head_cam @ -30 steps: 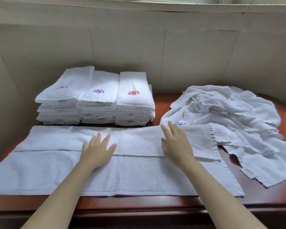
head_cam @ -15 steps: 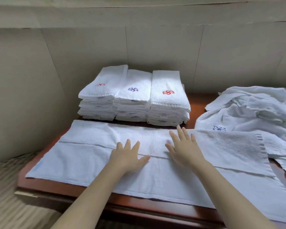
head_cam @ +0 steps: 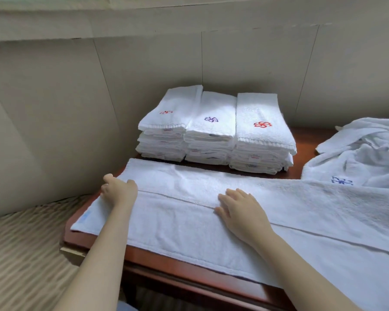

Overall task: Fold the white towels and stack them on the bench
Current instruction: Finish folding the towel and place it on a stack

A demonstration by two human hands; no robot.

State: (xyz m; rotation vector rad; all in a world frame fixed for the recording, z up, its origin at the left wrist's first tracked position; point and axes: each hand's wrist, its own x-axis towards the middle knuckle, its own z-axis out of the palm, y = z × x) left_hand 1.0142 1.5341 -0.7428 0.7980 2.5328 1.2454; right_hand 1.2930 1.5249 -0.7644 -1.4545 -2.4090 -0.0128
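Observation:
A long white towel (head_cam: 189, 223) lies flat along the front of the red-brown wooden bench (head_cam: 157, 261), its far long edge folded toward me to a seam down the middle. My left hand (head_cam: 118, 190) is at the towel's left end, fingers curled over the edge of the folded flap. My right hand (head_cam: 240, 209) rests flat on the seam near the middle, fingers straight. Three stacks of folded white towels (head_cam: 213, 131) with red and purple embroidered logos stand behind, against the wall.
A loose heap of unfolded white towels (head_cam: 357, 158) fills the bench's right side, one showing a blue logo. A beige panelled wall (head_cam: 144, 68) closes off the back and left. Striped carpet (head_cam: 25, 254) lies below the bench's left end.
My left hand has slid left along the towel from its middle to its left end and curled over the edge. My right hand has shifted left along the seam. The view has turned left.

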